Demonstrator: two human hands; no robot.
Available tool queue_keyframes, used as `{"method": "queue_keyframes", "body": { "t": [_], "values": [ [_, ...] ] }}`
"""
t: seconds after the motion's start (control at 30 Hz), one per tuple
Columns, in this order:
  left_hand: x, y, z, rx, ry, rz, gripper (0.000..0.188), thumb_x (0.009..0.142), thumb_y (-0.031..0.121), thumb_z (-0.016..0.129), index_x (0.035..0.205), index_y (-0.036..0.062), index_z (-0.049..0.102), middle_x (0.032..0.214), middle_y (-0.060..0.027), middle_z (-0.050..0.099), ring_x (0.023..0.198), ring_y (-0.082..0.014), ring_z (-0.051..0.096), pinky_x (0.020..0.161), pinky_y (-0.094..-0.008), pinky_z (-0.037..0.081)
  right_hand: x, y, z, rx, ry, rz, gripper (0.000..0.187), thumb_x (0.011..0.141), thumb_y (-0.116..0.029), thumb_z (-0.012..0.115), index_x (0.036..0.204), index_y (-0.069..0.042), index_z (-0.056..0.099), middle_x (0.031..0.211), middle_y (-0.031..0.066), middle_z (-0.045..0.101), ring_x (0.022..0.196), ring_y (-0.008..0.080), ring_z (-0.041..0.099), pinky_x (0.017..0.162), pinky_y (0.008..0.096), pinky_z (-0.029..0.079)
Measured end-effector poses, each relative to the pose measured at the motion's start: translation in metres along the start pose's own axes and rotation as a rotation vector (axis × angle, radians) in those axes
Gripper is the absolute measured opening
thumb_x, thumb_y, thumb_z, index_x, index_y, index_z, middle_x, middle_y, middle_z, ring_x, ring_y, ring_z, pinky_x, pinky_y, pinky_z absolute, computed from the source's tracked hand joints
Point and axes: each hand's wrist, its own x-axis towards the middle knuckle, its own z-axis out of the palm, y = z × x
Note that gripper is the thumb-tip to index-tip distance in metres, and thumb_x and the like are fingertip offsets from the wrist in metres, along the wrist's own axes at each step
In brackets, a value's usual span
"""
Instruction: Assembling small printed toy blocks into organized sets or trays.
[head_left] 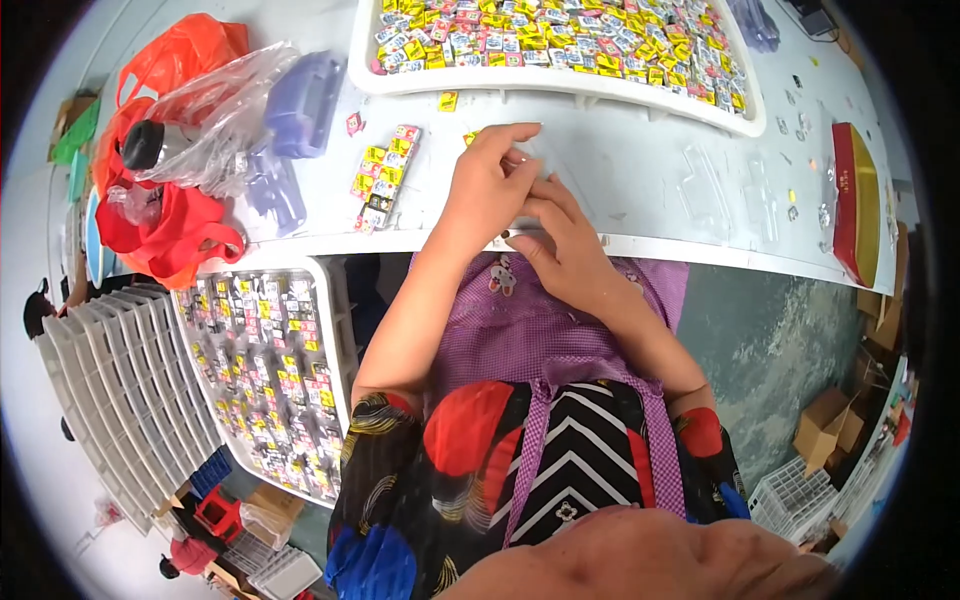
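My left hand (488, 180) and my right hand (568, 245) meet over the near edge of the white table (630, 150). Both have bent, closed fingers, the tips touching or nearly so. Whatever they hold, if anything, is too small or hidden to make out. A small yellow piece (470, 137) partly shows behind my left hand. To the left lies a block of small pink, yellow and black printed boxes (385, 180) in rows. Beyond it are a loose pink box (354, 123) and a yellow one (448, 101).
A white tray (560, 85) heaped with small boxes stands at the back. Clear plastic shells (705, 190) lie right, near a red and gold box (856, 205). Red bags (165, 240) and bluish plastic covers (303, 105) sit left. Another filled tray (325, 350) is below the table's left side.
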Motion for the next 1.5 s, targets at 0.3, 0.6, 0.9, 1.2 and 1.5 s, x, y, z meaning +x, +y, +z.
{"method": "queue_keyframes", "body": {
  "t": [0.3,0.6,0.9,1.2,1.5],
  "values": [
    [0.048,-0.008,0.001,0.207,-0.249,0.245,0.037,0.079,-0.004,0.053,0.113,0.0068,0.063,0.097,-0.0097,0.066,0.081,-0.0203,0.060,0.076,-0.0302,0.049,-0.004,-0.037,-0.035,0.223,-0.132,0.034,0.029,0.079,0.001,0.062,0.108,-0.003,0.059,0.123,0.0170,0.057,0.122,0.0332,0.048,0.104,0.0448,0.036],
    [0.031,-0.012,-0.045,0.643,-0.044,0.610,0.033,0.078,0.004,0.058,0.111,0.0107,0.064,0.110,-0.0097,0.063,0.103,-0.0318,0.055,0.089,-0.0399,0.041,0.009,0.016,-0.063,-0.613,-0.149,-0.085,0.037,0.077,0.010,0.053,0.110,-0.006,0.060,0.121,0.0106,0.057,0.119,0.0307,0.047,0.099,0.0392,0.039],
    [0.019,-0.020,-0.052,0.926,0.065,0.487,0.025,0.078,0.016,0.065,0.102,0.0067,0.065,0.106,-0.0058,0.063,0.104,-0.0260,0.053,0.090,-0.0375,0.035,0.002,0.006,-0.036,-0.435,-0.097,0.016,0.034,0.076,-0.006,0.065,0.109,-0.004,0.059,0.110,0.0126,0.057,0.100,0.0331,0.051,0.087,0.0410,0.043],
    [0.007,-0.012,-0.050,0.789,0.140,0.625,0.017,0.075,0.007,0.066,0.092,0.0054,0.068,0.095,-0.0072,0.065,0.091,-0.0265,0.057,0.085,-0.0377,0.042,0.022,-0.008,-0.022,-0.212,0.079,0.040,0.029,0.080,-0.005,0.065,0.108,-0.002,0.058,0.104,0.0123,0.059,0.092,0.0286,0.057,0.080,0.0367,0.047],
    [-0.024,0.010,-0.023,0.015,-0.024,0.268,0.019,0.080,-0.003,0.064,0.097,0.0035,0.069,0.095,-0.0091,0.068,0.089,-0.0176,0.063,0.077,-0.0274,0.049,0.029,-0.010,-0.029,0.627,0.139,0.514,0.011,0.089,-0.003,0.058,0.100,0.000,0.059,0.089,0.0048,0.064,0.078,0.0082,0.057,0.071,0.0221,0.047]
  ]
}}
